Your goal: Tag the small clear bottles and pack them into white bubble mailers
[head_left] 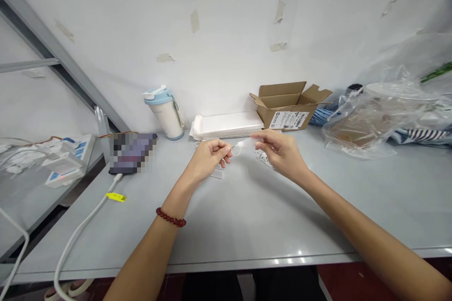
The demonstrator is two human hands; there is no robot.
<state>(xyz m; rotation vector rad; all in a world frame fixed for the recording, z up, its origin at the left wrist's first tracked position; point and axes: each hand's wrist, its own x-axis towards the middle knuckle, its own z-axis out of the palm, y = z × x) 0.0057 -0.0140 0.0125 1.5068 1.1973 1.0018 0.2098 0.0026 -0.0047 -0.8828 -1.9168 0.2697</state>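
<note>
Above the middle of the grey table, my left hand [213,157] is closed in a pinch on a small thin piece with a dark tip, too small to name. My right hand [280,153] pinches the other side, on a small translucent white piece [243,144]. A thin white loop hangs beneath that piece, between both hands. Under my left fingers lies a small clear plastic piece [216,174]. Thin white cables [265,160] rest on the table, partly hidden behind my right hand.
A stack of white flat boxes [228,124] and an open cardboard box [286,109] stand along the wall. Farther left are a tumbler [165,115], a phone [132,154] on a white charging cable [79,230], and a power strip [72,162]. A clear plastic bag [376,124] occupies the right.
</note>
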